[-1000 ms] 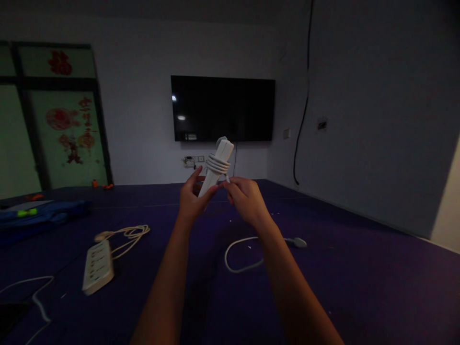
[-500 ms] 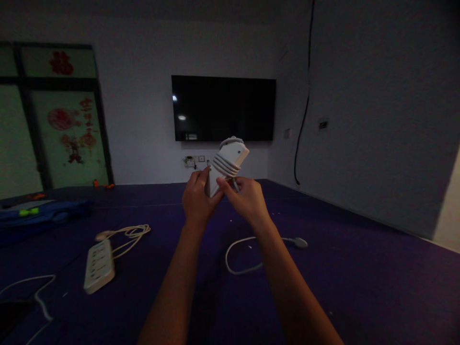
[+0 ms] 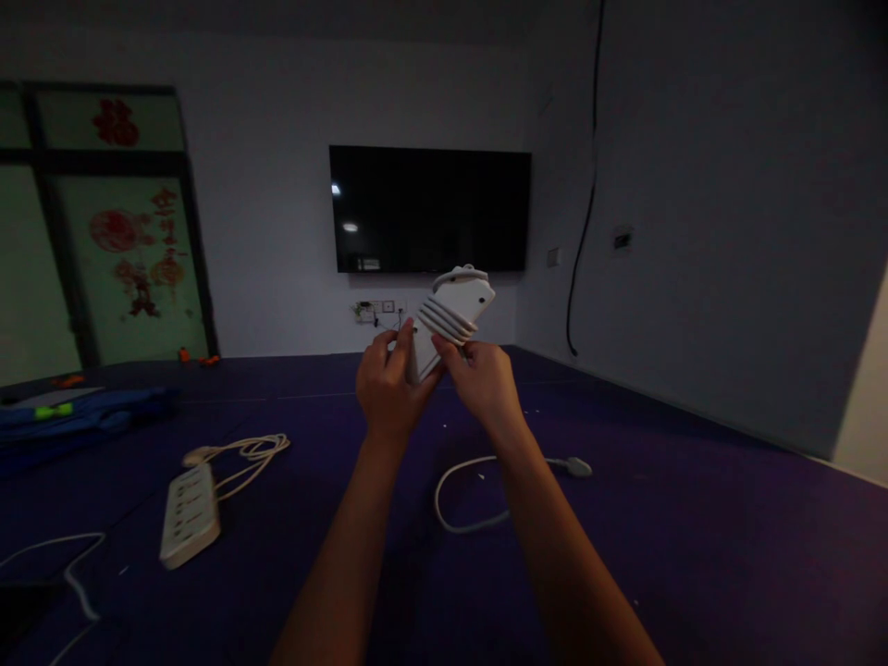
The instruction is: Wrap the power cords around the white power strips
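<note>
In front of me, raised off the floor, is a white power strip (image 3: 469,298), tilted with its upper end toward the right. Its cord (image 3: 448,322) is wound round it in several turns. My left hand (image 3: 388,381) is closed round the lower end, thumb along its side. My right hand (image 3: 484,372) pinches the cord at the lowest turns, pressed against the strip. Below, a white cable with a plug (image 3: 578,467) lies in a loop on the floor, partly hidden by my right forearm; where it joins the wound cord is hidden.
Another white power strip (image 3: 191,516) lies at the left with its cord loosely looped. A white cable (image 3: 81,592) lies at the lower left, and blue cloth (image 3: 104,412) farther back. A television (image 3: 434,211) hangs on the far wall; a black cable (image 3: 584,231) hangs at the right.
Both hands and the wrapped power strip have shifted slightly to the right. The strip leans a little more to the right, and my right fingers sit closer against the cord turns.
</note>
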A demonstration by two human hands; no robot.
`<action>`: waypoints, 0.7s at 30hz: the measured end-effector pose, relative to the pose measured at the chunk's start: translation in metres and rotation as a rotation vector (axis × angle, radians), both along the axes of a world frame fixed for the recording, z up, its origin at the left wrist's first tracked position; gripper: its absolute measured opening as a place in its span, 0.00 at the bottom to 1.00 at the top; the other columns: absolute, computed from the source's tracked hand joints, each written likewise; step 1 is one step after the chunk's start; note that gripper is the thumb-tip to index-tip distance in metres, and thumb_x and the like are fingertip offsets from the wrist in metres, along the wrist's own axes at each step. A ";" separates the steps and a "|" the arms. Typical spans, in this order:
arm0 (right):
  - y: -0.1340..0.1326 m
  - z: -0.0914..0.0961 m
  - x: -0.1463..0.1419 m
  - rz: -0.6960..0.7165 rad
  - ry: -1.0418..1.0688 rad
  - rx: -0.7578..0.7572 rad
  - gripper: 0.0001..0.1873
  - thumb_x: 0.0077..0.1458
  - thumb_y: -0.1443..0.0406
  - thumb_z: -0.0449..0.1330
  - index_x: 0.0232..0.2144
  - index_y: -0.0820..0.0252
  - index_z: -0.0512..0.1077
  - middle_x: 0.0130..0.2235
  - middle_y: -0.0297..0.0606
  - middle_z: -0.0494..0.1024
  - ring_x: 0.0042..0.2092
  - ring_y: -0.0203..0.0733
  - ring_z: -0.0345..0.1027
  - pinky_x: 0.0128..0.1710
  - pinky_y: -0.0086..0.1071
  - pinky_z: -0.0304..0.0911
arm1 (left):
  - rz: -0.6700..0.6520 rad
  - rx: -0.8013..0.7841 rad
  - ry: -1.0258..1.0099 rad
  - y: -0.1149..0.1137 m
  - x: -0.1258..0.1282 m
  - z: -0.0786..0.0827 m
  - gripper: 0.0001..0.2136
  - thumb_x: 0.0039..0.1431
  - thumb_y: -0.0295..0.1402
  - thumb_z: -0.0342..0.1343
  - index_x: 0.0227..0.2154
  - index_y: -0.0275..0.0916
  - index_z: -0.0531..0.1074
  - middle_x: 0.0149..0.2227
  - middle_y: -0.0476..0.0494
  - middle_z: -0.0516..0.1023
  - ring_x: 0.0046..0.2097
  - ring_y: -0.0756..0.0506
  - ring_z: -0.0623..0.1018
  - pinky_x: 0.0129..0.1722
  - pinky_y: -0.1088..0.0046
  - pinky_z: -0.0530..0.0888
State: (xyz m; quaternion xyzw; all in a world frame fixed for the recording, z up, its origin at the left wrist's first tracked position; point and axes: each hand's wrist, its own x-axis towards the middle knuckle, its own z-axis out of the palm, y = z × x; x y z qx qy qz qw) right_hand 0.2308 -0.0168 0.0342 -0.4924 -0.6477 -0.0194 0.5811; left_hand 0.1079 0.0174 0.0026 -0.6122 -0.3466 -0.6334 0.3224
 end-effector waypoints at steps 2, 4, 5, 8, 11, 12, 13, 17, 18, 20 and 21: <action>0.000 0.000 0.001 0.012 0.016 0.007 0.29 0.54 0.47 0.50 0.20 0.65 0.72 0.18 0.35 0.66 0.22 0.34 0.58 0.22 0.28 0.47 | -0.049 -0.032 0.022 -0.001 -0.004 0.004 0.31 0.49 0.49 0.59 0.54 0.38 0.66 0.45 0.36 0.72 0.45 0.41 0.72 0.45 0.65 0.68; 0.001 0.000 0.002 0.051 0.046 0.015 0.30 0.54 0.45 0.49 0.16 0.63 0.68 0.16 0.32 0.61 0.20 0.32 0.54 0.21 0.28 0.45 | -0.133 -0.078 0.049 -0.004 -0.009 0.009 0.34 0.46 0.51 0.60 0.55 0.40 0.66 0.46 0.36 0.71 0.46 0.41 0.71 0.46 0.64 0.68; 0.002 0.000 0.002 0.077 0.069 0.016 0.30 0.53 0.45 0.49 0.15 0.62 0.66 0.15 0.31 0.59 0.20 0.32 0.53 0.20 0.28 0.44 | -0.194 -0.108 0.060 -0.006 -0.011 0.012 0.35 0.45 0.52 0.60 0.54 0.40 0.66 0.46 0.37 0.71 0.46 0.41 0.71 0.47 0.64 0.68; 0.004 0.000 0.005 0.158 0.152 -0.010 0.28 0.52 0.45 0.51 0.14 0.60 0.62 0.14 0.29 0.56 0.18 0.30 0.49 0.19 0.28 0.43 | -0.455 -0.256 0.030 -0.013 -0.019 0.020 0.35 0.42 0.55 0.60 0.53 0.42 0.68 0.45 0.38 0.73 0.45 0.42 0.72 0.44 0.65 0.70; 0.006 0.000 0.007 0.212 0.212 -0.053 0.27 0.50 0.45 0.53 0.14 0.59 0.60 0.14 0.28 0.56 0.17 0.29 0.47 0.18 0.28 0.41 | -0.771 -0.511 -0.164 -0.016 -0.025 0.024 0.33 0.48 0.57 0.53 0.50 0.38 0.71 0.42 0.37 0.76 0.38 0.44 0.75 0.34 0.70 0.71; 0.006 0.000 0.008 0.226 0.229 -0.066 0.27 0.50 0.45 0.54 0.14 0.59 0.60 0.13 0.28 0.56 0.17 0.29 0.46 0.17 0.28 0.41 | -0.866 -0.607 -0.242 -0.015 -0.027 0.024 0.32 0.50 0.59 0.50 0.48 0.36 0.72 0.39 0.37 0.77 0.36 0.45 0.75 0.31 0.71 0.71; 0.006 0.001 0.008 0.242 0.246 -0.080 0.26 0.50 0.46 0.54 0.14 0.59 0.59 0.13 0.28 0.57 0.17 0.28 0.47 0.17 0.28 0.41 | -0.952 -0.711 -0.307 -0.014 -0.029 0.024 0.33 0.51 0.60 0.46 0.45 0.35 0.74 0.36 0.36 0.78 0.33 0.45 0.76 0.28 0.72 0.71; 0.003 0.003 0.009 0.320 0.302 -0.115 0.26 0.51 0.46 0.54 0.14 0.58 0.59 0.12 0.27 0.57 0.15 0.28 0.46 0.16 0.27 0.41 | -1.245 -1.122 -0.423 -0.009 -0.034 0.022 0.37 0.48 0.65 0.41 0.33 0.33 0.77 0.27 0.34 0.78 0.26 0.43 0.77 0.23 0.68 0.72; 0.002 0.003 0.009 0.332 0.306 -0.116 0.26 0.51 0.47 0.54 0.13 0.58 0.59 0.12 0.27 0.56 0.15 0.27 0.46 0.16 0.27 0.41 | -1.317 -1.190 -0.445 -0.008 -0.035 0.021 0.38 0.47 0.65 0.41 0.32 0.33 0.77 0.27 0.32 0.78 0.26 0.42 0.77 0.24 0.67 0.73; 0.000 0.004 0.009 0.353 0.303 -0.111 0.26 0.52 0.47 0.54 0.14 0.58 0.59 0.12 0.26 0.56 0.15 0.27 0.46 0.16 0.27 0.41 | -1.448 -1.265 -0.493 -0.008 -0.035 0.019 0.38 0.46 0.66 0.41 0.33 0.32 0.76 0.28 0.31 0.78 0.26 0.42 0.78 0.24 0.66 0.74; 0.000 0.004 0.009 0.364 0.300 -0.107 0.26 0.52 0.47 0.54 0.14 0.59 0.60 0.12 0.26 0.56 0.15 0.27 0.46 0.16 0.27 0.42 | -1.503 -1.296 -0.503 -0.009 -0.034 0.018 0.39 0.46 0.66 0.41 0.34 0.32 0.76 0.29 0.30 0.78 0.26 0.42 0.78 0.23 0.67 0.74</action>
